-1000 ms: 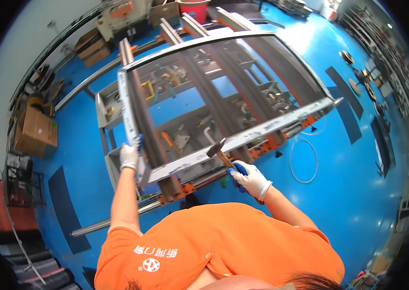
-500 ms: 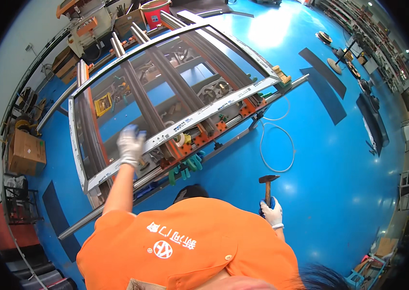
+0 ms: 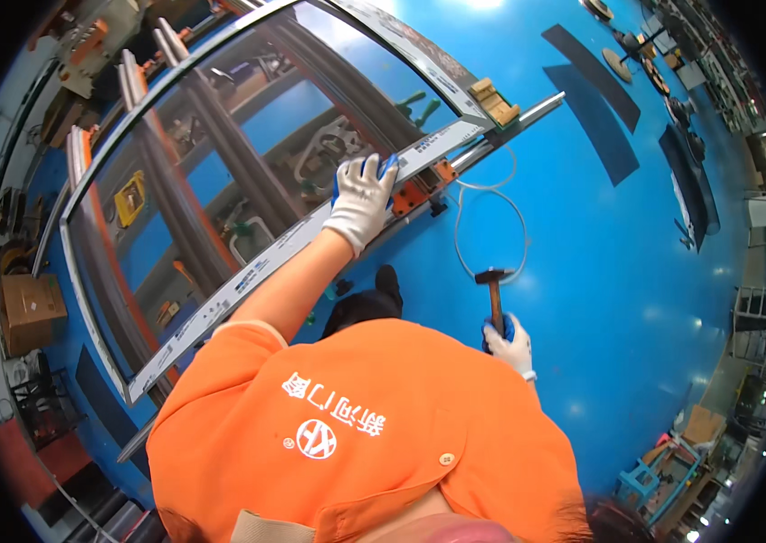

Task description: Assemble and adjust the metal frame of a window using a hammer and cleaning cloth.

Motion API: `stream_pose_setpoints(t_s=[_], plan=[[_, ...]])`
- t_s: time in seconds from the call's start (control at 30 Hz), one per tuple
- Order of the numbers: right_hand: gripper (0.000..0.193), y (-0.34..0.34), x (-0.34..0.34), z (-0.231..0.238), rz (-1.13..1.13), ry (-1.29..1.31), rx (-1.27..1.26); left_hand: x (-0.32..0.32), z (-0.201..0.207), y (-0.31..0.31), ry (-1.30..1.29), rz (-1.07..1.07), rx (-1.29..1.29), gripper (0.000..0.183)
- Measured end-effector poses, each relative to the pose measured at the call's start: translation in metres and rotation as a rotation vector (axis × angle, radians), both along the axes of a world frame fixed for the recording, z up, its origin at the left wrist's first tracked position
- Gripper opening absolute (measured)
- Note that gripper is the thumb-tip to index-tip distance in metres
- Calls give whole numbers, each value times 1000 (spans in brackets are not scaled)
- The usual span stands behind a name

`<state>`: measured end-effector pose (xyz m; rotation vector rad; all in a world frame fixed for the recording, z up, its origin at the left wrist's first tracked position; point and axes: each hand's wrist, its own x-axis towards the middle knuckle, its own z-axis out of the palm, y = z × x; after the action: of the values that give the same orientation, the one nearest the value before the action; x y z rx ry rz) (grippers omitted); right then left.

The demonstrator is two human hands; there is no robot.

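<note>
Above blue floor (image 3: 600, 317), my hammer (image 3: 495, 300) points far, clasped in my right hand (image 3: 515, 348), my half-open left hand (image 3: 362, 201) on the frame (image 3: 285, 251) slanting far-right.

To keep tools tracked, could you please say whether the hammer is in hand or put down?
In hand: the right hand grips the hammer's handle.

brown-handled hammer (image 3: 495, 300); pale rectangular frame (image 3: 256, 271) lying flat.

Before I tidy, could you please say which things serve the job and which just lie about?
Likely in use: hammer in the right hand; pale frame under the left hand; the bars beneath.

Likely idle: cardboard box; dark floor strips.
</note>
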<state>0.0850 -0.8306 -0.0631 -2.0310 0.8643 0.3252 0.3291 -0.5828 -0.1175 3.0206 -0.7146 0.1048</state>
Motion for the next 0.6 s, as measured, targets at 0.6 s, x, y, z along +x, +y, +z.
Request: stream_pose_setpoints(t_s=[0.6], plan=[[14, -77, 272, -24, 54, -255, 355, -40, 0, 32, -8, 58, -228, 52]])
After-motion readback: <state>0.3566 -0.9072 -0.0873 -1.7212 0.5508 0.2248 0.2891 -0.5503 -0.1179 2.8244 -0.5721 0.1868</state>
